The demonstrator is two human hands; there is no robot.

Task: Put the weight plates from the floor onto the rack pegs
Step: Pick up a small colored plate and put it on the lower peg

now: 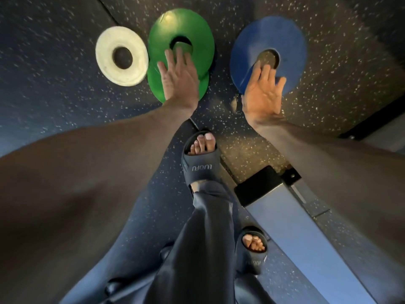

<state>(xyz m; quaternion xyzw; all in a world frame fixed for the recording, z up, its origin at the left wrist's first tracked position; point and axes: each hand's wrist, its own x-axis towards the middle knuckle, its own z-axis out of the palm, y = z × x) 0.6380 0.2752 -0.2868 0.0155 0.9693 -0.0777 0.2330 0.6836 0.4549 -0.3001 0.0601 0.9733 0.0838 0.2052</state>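
Note:
Several weight plates lie flat on the speckled rubber floor. A white plate (121, 56) is at the left. Beside it, a green plate (198, 29) overlaps a second green plate (155, 84) beneath it. A blue plate (289, 38) lies to the right. My left hand (178, 77) stretches over the green plates, back up, its straight fingers reaching the rim of the top plate's centre hole. My right hand (263, 95) is over the blue plate's near edge, palm toward me, fingertips at its centre hole. Whether those fingers hook the hole is unclear. No rack pegs are in view.
My feet in dark slides (200, 163) stand just behind the plates, one ahead of the other (252, 249). A grey metal beam (295, 233) with a black end cap runs along the floor at lower right. A seam in the floor mats passes between the plates.

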